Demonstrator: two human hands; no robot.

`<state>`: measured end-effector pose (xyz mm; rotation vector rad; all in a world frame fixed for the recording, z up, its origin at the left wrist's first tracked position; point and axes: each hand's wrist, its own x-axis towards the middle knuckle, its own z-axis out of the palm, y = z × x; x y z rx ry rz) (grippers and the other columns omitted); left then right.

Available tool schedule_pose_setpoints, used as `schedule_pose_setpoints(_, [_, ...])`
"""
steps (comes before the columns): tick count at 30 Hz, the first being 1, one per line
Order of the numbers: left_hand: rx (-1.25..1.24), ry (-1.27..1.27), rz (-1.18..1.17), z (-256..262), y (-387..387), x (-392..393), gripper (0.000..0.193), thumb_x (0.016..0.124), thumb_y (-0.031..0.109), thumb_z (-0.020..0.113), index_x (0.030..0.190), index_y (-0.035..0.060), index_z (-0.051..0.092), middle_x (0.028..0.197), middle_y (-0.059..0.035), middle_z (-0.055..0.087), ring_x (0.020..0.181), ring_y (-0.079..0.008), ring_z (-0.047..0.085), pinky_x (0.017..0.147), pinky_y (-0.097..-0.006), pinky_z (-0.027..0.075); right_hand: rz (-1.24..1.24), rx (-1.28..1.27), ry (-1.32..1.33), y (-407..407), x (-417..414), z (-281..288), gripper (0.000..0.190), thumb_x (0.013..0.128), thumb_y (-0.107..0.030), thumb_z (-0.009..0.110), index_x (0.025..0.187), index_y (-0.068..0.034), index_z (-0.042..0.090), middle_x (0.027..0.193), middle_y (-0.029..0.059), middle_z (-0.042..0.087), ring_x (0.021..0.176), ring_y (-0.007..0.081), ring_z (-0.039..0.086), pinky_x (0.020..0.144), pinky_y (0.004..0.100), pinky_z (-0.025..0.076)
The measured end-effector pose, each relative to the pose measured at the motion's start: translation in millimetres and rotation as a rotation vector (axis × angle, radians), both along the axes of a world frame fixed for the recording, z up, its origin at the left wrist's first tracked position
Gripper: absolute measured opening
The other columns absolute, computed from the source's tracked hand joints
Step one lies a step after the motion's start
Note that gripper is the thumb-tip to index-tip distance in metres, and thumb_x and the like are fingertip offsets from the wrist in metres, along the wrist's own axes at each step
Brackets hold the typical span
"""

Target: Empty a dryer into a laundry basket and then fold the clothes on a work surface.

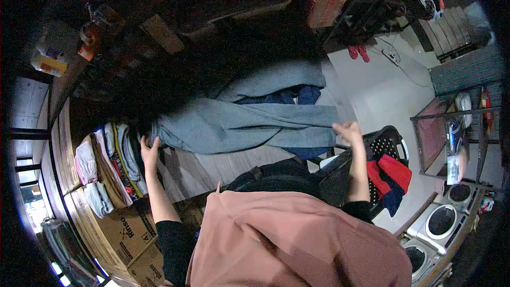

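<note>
Grey-blue long trousers (239, 125) lie stretched sideways before me, the legs pointing right and the wide end to the left. Dark navy cloth (306, 95) shows between the legs and below the near hem. At the wide end is my left hand (150, 154), thumb and fingers apart at the cloth's edge; whether it pinches the fabric is unclear. My right hand (350, 132), slightly blurred, has curled fingers with a tip at the near leg's hem; its grip cannot be made out. Beneath the trousers shows a pale wood-look tabletop (215, 167).
Folded clothes (113, 159) stand in a row at the left, above cardboard boxes (123, 235). Beside my right arm, a black perforated basket (384, 139) holds red and navy cloth (388, 175). White front-loading washers (441, 221) and a metal rack (418, 143) are farther right.
</note>
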<state>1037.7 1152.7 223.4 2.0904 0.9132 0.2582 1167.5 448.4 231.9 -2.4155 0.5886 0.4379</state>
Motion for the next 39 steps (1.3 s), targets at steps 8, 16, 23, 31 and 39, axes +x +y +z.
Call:
schedule_pose_setpoints(8, [0.277, 0.235, -0.016, 8, -41, 29, 0.073, 0.067, 0.036, 0.075, 0.123, -0.0015, 0.047, 0.121, -0.0187, 0.053, 0.109, -0.0312, 0.052, 0.093, -0.0405, 0.039, -0.217, 0.002, -0.152, 23, -36, -26, 0.036, 0.061, -0.027, 0.079, 0.075, 0.002, 0.064, 0.076, 0.0152, 0.066, 0.069, 0.0253, 0.065, 0.066, 0.0377, 0.05])
schedule_pose_setpoints(16, [-0.296, -0.207, 0.061, 23, -12, 28, 0.043, 0.069, 0.003, 0.058, 0.111, -0.0014, 0.052, 0.069, -0.0056, 0.058, 0.058, -0.0148, 0.053, 0.054, -0.0255, 0.043, 0.032, -0.207, -0.148, 15, -18, 13, 0.023, 0.066, -0.024, 0.076, 0.07, -0.005, 0.064, 0.077, 0.0161, 0.065, 0.073, 0.0312, 0.062, 0.067, 0.0378, 0.048])
schedule_pose_setpoints(23, [-0.184, -0.254, 0.122, 37, 1, -35, 0.027, 0.06, -0.004, 0.053, 0.087, -0.0023, 0.057, 0.07, -0.0032, 0.056, 0.061, -0.015, 0.051, 0.055, -0.0244, 0.041, -0.102, 0.608, -0.47, -12, 11, 159, 0.009, 0.076, -0.008, 0.066, 0.068, -0.006, 0.063, 0.073, 0.0033, 0.063, 0.063, 0.0069, 0.052, 0.055, 0.0241, 0.041])
schedule_pose_setpoints(31, [0.363, 0.546, 0.014, 46, -55, -39, 0.041, 0.069, 0.022, 0.062, 0.104, -0.0007, 0.062, 0.095, -0.0224, 0.064, 0.09, -0.0334, 0.062, 0.079, -0.0362, 0.047, 0.253, -0.27, -0.232, -26, -21, 76, 0.013, 0.063, -0.01, 0.072, 0.069, 0.0, 0.065, 0.068, 0.0183, 0.062, 0.066, 0.0269, 0.062, 0.062, 0.0356, 0.047])
schedule_pose_setpoints(39, [0.206, 0.49, -0.069, 42, -69, -20, 0.06, 0.066, 0.032, 0.075, 0.111, -0.005, 0.058, 0.108, -0.0247, 0.06, 0.104, -0.0342, 0.058, 0.088, -0.0373, 0.045, -0.009, 0.756, -0.65, -12, 8, 153, 0.007, 0.071, -0.007, 0.07, 0.068, -0.006, 0.065, 0.083, 0.002, 0.063, 0.064, 0.0095, 0.053, 0.056, 0.0244, 0.041])
